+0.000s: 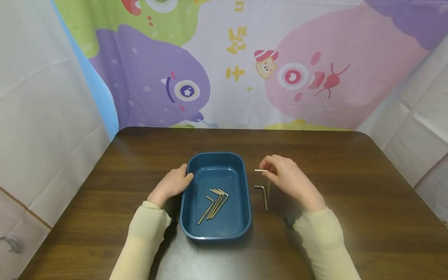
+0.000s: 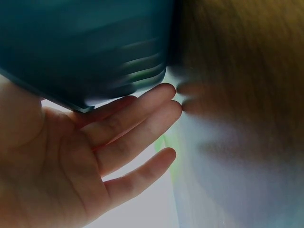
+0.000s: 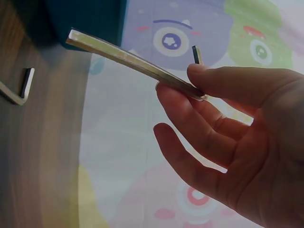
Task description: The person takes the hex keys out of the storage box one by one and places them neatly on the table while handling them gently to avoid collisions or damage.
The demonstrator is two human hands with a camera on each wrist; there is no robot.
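Note:
My right hand pinches an L-shaped hex key between thumb and fingertips, above the table to the right of a blue tray. The held key's long arm points down in the head view. Below that hand, a second hex key lies on the table. Several brass-coloured hex keys rest in the tray, bunched in its lower middle. My left hand holds the tray's left wall, thumb over the rim and fingers outside. In the left wrist view, the fingers look fairly straight below the tray's dark side.
The dark brown wooden table extends around the tray and both hands. A cartoon-printed cloth hangs behind its far edge. Pale wall panels stand at both sides.

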